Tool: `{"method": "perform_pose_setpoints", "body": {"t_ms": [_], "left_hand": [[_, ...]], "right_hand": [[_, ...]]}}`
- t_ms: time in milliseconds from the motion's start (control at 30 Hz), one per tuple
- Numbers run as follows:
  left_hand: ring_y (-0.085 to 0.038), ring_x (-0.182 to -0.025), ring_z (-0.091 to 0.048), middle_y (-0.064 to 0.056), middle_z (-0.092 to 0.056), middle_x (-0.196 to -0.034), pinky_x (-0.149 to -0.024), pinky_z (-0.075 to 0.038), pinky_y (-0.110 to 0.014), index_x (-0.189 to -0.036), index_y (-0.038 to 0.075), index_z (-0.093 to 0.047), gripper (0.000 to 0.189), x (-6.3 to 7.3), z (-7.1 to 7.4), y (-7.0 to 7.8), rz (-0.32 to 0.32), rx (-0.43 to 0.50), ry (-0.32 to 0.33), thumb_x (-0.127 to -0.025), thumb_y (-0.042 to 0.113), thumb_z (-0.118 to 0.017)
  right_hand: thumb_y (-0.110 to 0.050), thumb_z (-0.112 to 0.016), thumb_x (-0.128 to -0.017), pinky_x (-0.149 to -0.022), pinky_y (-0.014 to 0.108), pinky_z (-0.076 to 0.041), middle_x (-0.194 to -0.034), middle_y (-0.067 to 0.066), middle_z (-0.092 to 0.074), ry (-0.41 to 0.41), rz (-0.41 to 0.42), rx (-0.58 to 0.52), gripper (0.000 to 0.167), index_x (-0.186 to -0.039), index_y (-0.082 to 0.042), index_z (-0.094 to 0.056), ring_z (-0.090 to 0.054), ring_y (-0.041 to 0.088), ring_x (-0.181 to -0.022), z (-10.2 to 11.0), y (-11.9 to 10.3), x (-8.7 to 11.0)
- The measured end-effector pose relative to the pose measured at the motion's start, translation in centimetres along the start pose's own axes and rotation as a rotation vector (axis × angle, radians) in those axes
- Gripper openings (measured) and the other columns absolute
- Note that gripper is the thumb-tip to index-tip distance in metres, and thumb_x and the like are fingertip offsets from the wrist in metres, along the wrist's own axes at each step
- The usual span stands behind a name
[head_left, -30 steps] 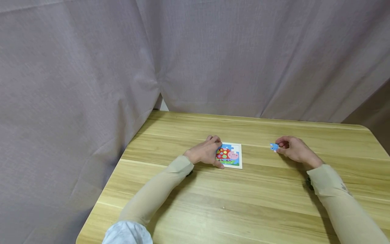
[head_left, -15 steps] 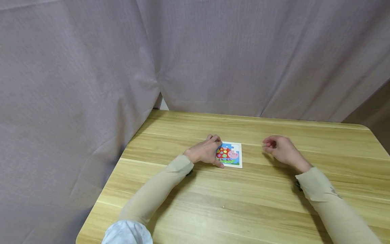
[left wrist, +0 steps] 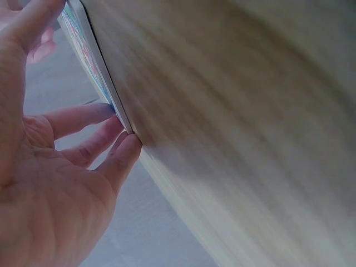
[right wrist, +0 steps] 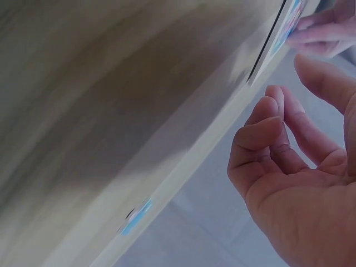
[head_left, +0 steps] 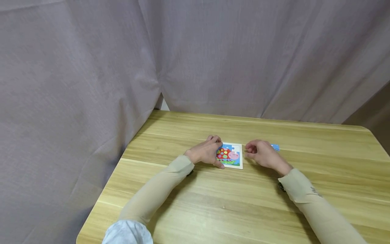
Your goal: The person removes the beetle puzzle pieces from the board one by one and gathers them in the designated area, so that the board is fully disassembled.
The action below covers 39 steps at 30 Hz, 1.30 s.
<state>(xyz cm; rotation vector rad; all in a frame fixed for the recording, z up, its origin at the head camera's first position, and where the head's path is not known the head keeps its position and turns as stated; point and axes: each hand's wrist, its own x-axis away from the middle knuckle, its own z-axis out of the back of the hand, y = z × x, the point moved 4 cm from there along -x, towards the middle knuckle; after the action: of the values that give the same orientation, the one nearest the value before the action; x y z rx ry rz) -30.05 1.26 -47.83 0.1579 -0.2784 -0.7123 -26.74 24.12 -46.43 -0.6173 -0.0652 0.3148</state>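
A small framed jigsaw puzzle point(head_left: 233, 156) lies flat on the table, showing a pink face and a red body with coloured dots. Its upper right part has a white gap. My left hand point(head_left: 204, 151) grips the frame from the left, thumb at the near edge and fingers at the far corner; it covers the left side. Just right of the frame hovers my right hand point(head_left: 263, 153), fingers bent, thumb apart from them in the right wrist view, holding nothing. Behind it a blue puzzle piece point(head_left: 275, 147) lies on the table, partly hidden in the head view.
The wooden table point(head_left: 195, 210) reaches to a grey curtain point(head_left: 213, 61) at the back and left. The table's left edge slants toward the near corner.
My right hand has moved left from the blue puzzle piece toward the jigsaw puzzle, leaving the piece on the table. The left hand has stayed in place on the frame.
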Motion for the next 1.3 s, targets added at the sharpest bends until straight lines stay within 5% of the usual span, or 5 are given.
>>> {"method": "perform_pose_setpoints", "body": {"t_ms": [500,1300], "left_hand": [[-0.023,-0.148,-0.042,-0.004,-0.041,-0.168,-0.117,-0.053,-0.032,-0.161,0.008,-0.051,0.101,-0.3,0.0,-0.2,-0.010,-0.021,0.010,-0.086,0.065,-0.087],[-0.023,-0.146,-0.043,-0.006,-0.043,-0.166,-0.109,-0.057,-0.033,-0.163,0.017,-0.051,0.095,-0.2,0.0,0.0,-0.023,-0.038,0.006,-0.088,0.062,-0.086]], "right_hand": [[-0.010,-0.087,-0.091,-0.077,0.029,-0.049,-0.095,0.010,-0.070,-0.075,0.046,0.043,0.027,-0.112,0.004,-0.077,-0.061,0.018,-0.086,-2.2,-1.4,-1.0],[-0.010,-0.086,-0.092,-0.081,0.033,-0.047,-0.096,0.011,-0.066,-0.114,-0.026,0.053,0.024,-0.108,0.001,-0.073,-0.059,0.022,-0.089,-2.6,-1.4,-1.4]]}}
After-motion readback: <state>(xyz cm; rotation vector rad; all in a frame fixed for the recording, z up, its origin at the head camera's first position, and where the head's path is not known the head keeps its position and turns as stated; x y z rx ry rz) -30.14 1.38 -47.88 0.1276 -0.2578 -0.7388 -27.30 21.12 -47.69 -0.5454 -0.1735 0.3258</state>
